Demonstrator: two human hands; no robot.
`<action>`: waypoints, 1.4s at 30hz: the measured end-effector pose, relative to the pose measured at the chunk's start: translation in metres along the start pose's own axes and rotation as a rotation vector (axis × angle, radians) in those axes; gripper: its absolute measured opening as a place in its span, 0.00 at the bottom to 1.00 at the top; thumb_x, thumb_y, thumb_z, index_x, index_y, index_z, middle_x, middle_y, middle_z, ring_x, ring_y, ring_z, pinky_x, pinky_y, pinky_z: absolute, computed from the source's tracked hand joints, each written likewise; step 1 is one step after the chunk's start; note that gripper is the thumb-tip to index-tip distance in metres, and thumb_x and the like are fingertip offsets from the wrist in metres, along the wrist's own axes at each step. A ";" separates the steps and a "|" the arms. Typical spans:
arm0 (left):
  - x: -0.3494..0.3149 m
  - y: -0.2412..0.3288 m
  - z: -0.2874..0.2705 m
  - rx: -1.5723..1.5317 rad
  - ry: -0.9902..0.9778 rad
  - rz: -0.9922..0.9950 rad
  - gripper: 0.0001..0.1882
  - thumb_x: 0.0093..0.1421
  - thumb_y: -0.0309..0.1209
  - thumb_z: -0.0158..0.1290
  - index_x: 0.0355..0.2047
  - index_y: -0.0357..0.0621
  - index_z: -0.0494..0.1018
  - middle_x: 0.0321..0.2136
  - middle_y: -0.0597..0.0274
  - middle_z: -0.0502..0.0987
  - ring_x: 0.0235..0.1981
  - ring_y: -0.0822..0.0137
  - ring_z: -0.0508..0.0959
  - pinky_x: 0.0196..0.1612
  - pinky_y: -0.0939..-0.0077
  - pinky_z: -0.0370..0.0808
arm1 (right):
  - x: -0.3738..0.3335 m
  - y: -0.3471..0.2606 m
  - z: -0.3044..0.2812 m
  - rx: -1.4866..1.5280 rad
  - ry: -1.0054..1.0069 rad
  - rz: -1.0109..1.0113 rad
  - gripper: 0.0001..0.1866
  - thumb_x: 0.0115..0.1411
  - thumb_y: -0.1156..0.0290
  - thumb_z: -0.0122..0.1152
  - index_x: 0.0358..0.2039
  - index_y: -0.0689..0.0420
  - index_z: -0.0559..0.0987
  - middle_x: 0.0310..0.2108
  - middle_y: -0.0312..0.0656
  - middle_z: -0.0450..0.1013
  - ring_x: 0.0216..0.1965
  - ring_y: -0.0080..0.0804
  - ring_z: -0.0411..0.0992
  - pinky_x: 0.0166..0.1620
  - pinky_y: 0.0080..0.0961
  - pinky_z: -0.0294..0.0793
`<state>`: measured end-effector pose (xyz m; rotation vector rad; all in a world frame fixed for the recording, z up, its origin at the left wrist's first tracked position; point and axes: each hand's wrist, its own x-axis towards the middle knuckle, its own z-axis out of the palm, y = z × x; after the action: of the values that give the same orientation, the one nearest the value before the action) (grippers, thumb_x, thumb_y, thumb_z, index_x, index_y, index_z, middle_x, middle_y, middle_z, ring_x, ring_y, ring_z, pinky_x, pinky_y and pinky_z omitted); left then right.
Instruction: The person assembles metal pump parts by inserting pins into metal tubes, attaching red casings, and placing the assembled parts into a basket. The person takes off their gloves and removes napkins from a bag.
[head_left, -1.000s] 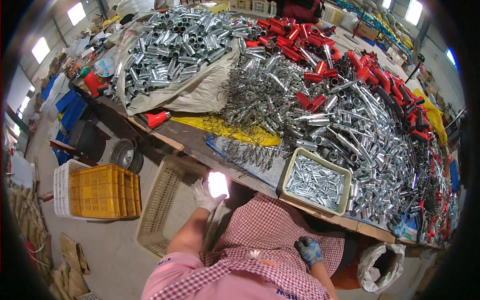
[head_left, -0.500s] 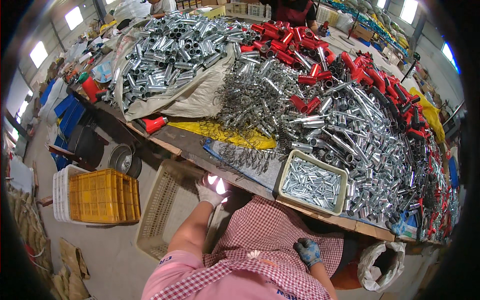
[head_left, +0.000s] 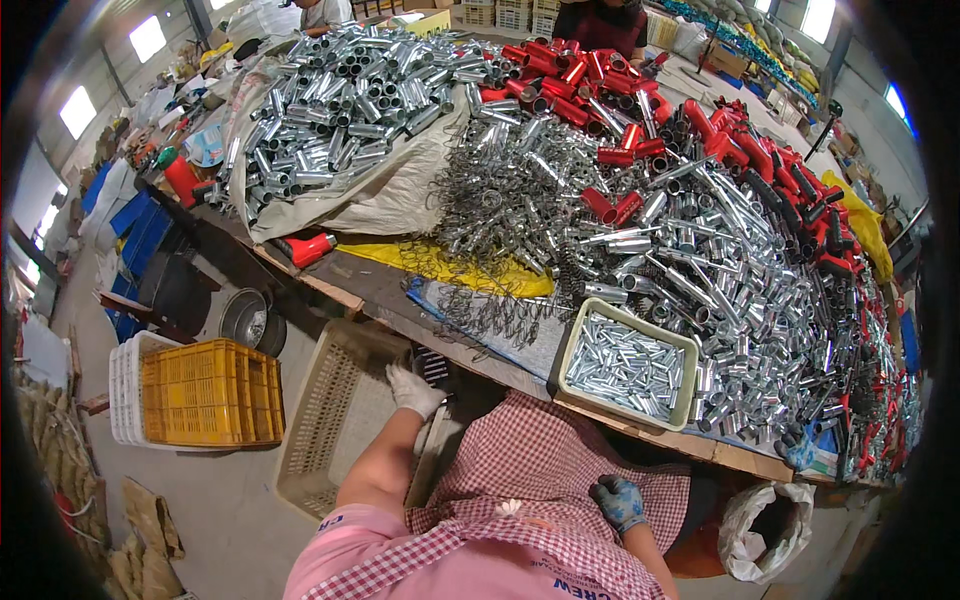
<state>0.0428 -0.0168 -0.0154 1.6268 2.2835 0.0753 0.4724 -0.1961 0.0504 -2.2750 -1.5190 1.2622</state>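
My left hand [head_left: 413, 390], in a pale glove, reaches down to the right rim of a beige plastic crate [head_left: 303, 440] below the table edge. Its fingers are bent around a dark thing with pale stripes [head_left: 432, 364], too small to name. Low on the right, my right hand [head_left: 618, 502] rests against my red-checked apron [head_left: 530, 450]. It wears a blue-and-grey patterned glove and its fingers are curled in, with nothing seen in them. Nearest it on the table stands a pale tray [head_left: 571, 385] full of short silver metal pins [head_left: 625, 365].
Heaps of silver tubes [head_left: 350, 100], wire springs [head_left: 490, 200] and red handles [head_left: 560, 75] cover the bench. Stacked yellow crates [head_left: 212, 392] stand at left; an open white sack [head_left: 765, 530] stands at lower right. Across the bench is another person [head_left: 600, 25].
My left hand has shifted slightly left and down. The bright glare by its fingers has gone, showing a dark striped thing. My right hand stays put. The person opposite has shifted.
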 end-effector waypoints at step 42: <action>-0.077 0.065 -0.110 -0.595 0.982 0.535 0.23 0.47 0.23 0.58 0.44 0.35 0.65 0.52 0.40 0.64 0.53 0.43 0.67 0.56 0.52 0.65 | -0.045 -0.038 -0.024 0.121 0.115 -0.180 0.16 0.58 0.56 0.59 0.41 0.51 0.82 0.40 0.49 0.78 0.44 0.47 0.76 0.48 0.36 0.75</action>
<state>0.0908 -0.0491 0.1220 1.9980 1.9003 1.8187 0.4563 -0.2060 0.1107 -2.0471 -1.5244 1.1224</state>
